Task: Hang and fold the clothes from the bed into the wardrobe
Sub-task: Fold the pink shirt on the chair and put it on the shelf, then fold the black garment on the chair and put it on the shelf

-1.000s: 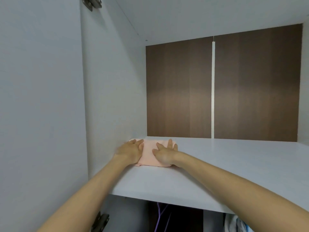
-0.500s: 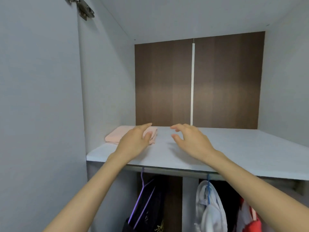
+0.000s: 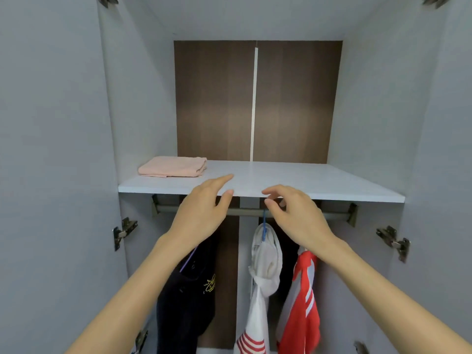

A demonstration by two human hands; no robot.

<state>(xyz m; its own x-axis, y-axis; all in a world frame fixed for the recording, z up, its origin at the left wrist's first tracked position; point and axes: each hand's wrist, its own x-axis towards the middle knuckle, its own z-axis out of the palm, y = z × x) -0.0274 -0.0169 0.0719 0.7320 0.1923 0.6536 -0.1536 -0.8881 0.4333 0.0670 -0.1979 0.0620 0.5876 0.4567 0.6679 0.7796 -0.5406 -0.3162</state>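
Observation:
A folded pink cloth (image 3: 173, 166) lies at the back left of the white wardrobe shelf (image 3: 306, 180). My left hand (image 3: 201, 210) hovers in front of the shelf's front edge, fingers apart and empty. Just right of it is my right hand (image 3: 293, 213), also empty, fingers loosely curled over the metal hanging rail (image 3: 334, 215). Under the rail hang a dark navy garment (image 3: 189, 297), a white garment on a blue hanger (image 3: 263, 267) and a red and white garment (image 3: 304, 302).
Both wardrobe doors stand open at the sides, with metal hinges on the left (image 3: 124, 231) and right (image 3: 394, 241). The brown back panel (image 3: 255, 98) closes the shelf compartment. The shelf has bare room right of the pink cloth.
Both hands have let go of the pink cloth and pulled back off the shelf to its front edge. My view has drawn back, showing the hanging clothes below.

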